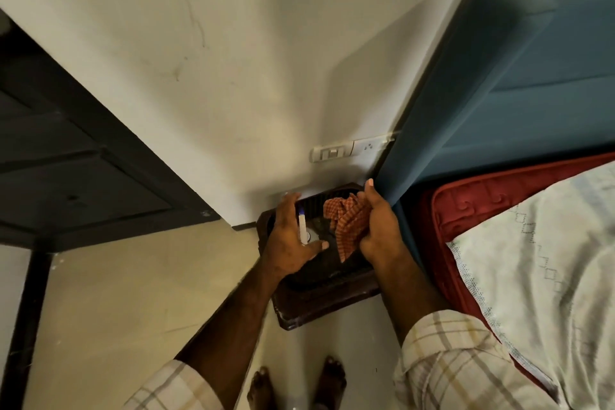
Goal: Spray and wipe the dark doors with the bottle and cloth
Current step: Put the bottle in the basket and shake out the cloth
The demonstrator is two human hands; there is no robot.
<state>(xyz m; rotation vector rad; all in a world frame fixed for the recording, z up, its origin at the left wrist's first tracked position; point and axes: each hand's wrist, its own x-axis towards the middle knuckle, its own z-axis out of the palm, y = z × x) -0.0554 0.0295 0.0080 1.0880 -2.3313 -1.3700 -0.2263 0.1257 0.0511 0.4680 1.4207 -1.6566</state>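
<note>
The left hand [293, 240] is curled round a small white spray bottle [303, 226], fingers wrapped over its far side and thumb stretched toward three o'clock; the bottle stands roughly upright in the grip, its blue-marked top pointing to twelve o'clock. Just beside it, at three o'clock, the right hand [379, 226] grips an orange checked cloth [347, 225], which bunches out of the fist toward nine o'clock and hangs with one corner pointing down to six o'clock. Cloth and bottle are close but apart.

Both hands are held over a dark brown stool [319, 306] with a ribbed top, which stands on the pale floor [133, 293] against the white wall [233, 60].

The dark door [66, 150] lies well apart at nine o'clock from the hands, panelled and nearly black, with its frame running down to the floor.

At one o'clock from the hands a white switch plate [346, 149] sits on the wall. At three o'clock a blue padded headboard [515, 76] rises above a red mattress [466, 203], with a pale patterned pillow [539, 276] on it.

Checked shirt sleeves [446, 363] cover both forearms, and bare feet [329, 379] show at six o'clock.
</note>
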